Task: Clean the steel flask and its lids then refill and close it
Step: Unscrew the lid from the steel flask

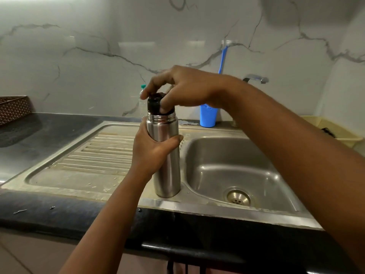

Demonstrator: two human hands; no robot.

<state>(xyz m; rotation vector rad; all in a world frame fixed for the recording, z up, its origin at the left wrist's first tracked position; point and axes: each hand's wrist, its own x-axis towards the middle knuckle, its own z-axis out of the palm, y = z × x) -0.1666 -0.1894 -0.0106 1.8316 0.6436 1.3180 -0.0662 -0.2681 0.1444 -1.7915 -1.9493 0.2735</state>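
steel flask (167, 155) stands upright, long axis vertical, mouth pointing up, base resting on the steel strip between the ribbed drainboard (94, 153) and the sink (233, 171) basin. threaded neck visible at the top of the flask body. a black inner lid (155, 104) sits in the mouth, axis in line with the flask.

left hand (152, 149) grips the flask around its mid-body, thumb on the right side of the wall, fingers curled round the far side. right hand (183, 88) comes in from the right and above, fingertips pinching the black inner lid from the top and sides. whether the lid is fully seated cannot be told; fingers hide part of it.

behind the flask, partly hidden: a clear plastic bottle (141, 99) with a green cap. further right on the tabletop (49, 127), a blue cup (207, 117) with a blue brush handle (222, 60) leaning on the marble wall. tap (256, 78) spout behind the right forearm. yellow tub (335, 129) at far right; woven basket (13, 108) at far left. water droplets on the drainboard's near edge.
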